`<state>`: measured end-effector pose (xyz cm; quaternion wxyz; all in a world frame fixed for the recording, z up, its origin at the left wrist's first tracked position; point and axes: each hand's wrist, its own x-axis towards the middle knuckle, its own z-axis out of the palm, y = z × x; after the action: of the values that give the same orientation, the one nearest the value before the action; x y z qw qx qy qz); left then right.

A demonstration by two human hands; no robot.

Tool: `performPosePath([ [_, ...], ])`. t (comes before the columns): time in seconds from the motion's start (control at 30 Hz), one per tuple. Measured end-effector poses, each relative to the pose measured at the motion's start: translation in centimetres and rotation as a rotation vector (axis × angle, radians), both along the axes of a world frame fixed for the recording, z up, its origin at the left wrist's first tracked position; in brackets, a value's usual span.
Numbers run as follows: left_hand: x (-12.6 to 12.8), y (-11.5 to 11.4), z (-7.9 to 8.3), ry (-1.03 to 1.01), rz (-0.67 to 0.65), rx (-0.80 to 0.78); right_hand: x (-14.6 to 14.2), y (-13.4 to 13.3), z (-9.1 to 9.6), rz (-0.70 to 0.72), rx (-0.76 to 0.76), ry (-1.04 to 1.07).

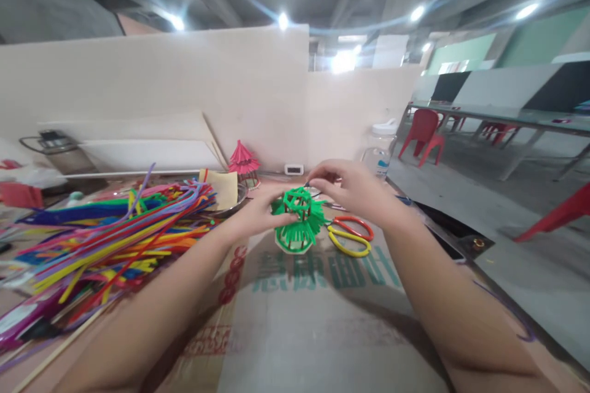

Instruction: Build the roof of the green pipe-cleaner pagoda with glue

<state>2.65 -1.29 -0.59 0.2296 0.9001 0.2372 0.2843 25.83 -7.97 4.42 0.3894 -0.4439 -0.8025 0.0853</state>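
A green pipe-cleaner pavilion model (297,221) stands on the cardboard sheet, with a fringed roof tier, brown posts and an open green frame on top. Wrapped round its left side, my left hand (265,212) steadies it, the thumb across the front. My right hand (341,184) is at the upper right of the model, thumb and forefinger pinched together by the top frame. A small dark bit shows at those fingertips, too small to name. Just right of the model lie scissors (350,236) with one red and one yellow handle loop.
Many coloured pipe cleaners (138,227) are heaped at the left. Behind stand a pink pavilion model (243,163), a small white digital display (294,169) and a clear plastic bottle (380,147). A pale partition (207,86) closes off the back; red chairs (421,132) stand beyond the right edge.
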Motion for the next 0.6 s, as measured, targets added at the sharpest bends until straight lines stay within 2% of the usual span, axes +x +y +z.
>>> performPosePath([
  [0.07,0.1,0.3,-0.6,0.016,0.021,0.001,0.4,-0.2,-0.3,-0.020,0.009,-0.014],
  [0.17,-0.1,0.1,-2.1,0.042,0.149,-0.083,1.1,-0.6,-0.8,-0.044,-0.008,-0.047],
  [0.27,-0.3,-0.5,-3.1,0.024,0.170,-0.077,1.5,-0.7,-1.1,-0.071,-0.010,-0.104],
  [0.4,-0.2,-0.9,-3.4,0.011,0.181,-0.048,1.3,-0.1,-1.6,-0.051,0.016,-0.190],
  [0.6,-0.1,-0.9,-3.2,-0.002,0.192,-0.008,1.2,0.8,-2.6,0.116,0.167,-0.235],
])
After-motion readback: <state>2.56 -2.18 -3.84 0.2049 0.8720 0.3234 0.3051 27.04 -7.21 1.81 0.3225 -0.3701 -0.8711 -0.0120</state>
